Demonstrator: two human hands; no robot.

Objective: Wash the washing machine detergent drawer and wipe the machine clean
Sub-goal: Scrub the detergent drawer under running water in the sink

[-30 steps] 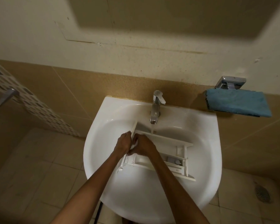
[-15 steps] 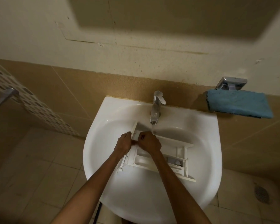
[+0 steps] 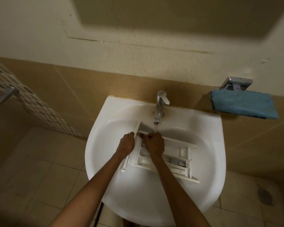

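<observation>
Our left grip (image 3: pixel 127 144) and right grip (image 3: pixel 154 143) both curl tight on the drawer (image 3: pixel 143 159) in the sink (image 3: pixel 102 145), water running from the tap (image 3: pixel 159 108).

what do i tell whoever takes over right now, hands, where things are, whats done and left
Left hand: grip on the front panel of the white plastic detergent drawer.
Right hand: curled on the drawer's edge by the water stream.
Drawer lies in the white ceramic sink; the chrome tap is running.
Done: drawer out and under water.
Left: finish rinsing, then wipe the machine, not in view; the blue cloth lies on the wall holder.
</observation>
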